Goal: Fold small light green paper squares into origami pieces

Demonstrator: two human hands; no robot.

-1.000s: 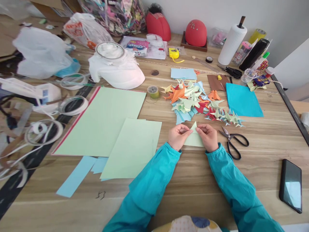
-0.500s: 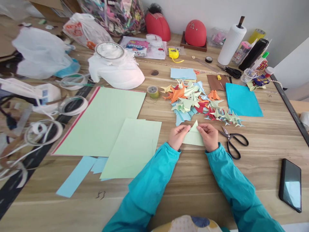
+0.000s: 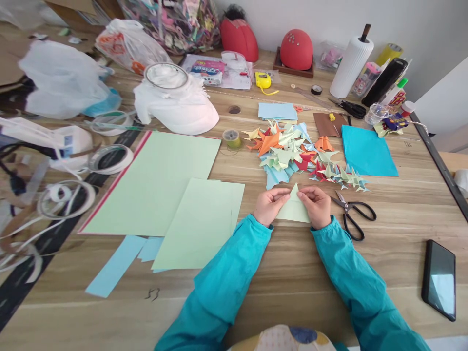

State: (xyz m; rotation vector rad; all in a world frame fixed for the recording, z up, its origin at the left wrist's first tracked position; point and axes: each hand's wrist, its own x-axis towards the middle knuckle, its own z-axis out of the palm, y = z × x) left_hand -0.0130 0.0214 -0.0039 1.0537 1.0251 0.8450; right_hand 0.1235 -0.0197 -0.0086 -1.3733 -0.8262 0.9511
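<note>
My left hand (image 3: 269,205) and my right hand (image 3: 316,206) pinch a small pale green folded paper (image 3: 293,209) from both sides, its pointed tip facing away from me. It rests low over the wooden table (image 3: 292,273). Both hands are closed on the paper's upper edges. Just beyond lies a heap of folded paper figures (image 3: 296,156) in orange, green, blue and red. Black scissors (image 3: 353,214) lie right of my right hand. Teal sleeves cover both arms.
Two large pale green sheets (image 3: 171,190) lie to the left, with light blue strips (image 3: 117,265) below them. A teal sheet (image 3: 367,151), a phone (image 3: 439,279), a paper towel roll (image 3: 351,68), tape rolls (image 3: 109,158) and plastic bags (image 3: 62,80) crowd the table's edges.
Hardly anything differs. My fingers have shifted slightly on the green paper's tip; the paper stays in the same place.
</note>
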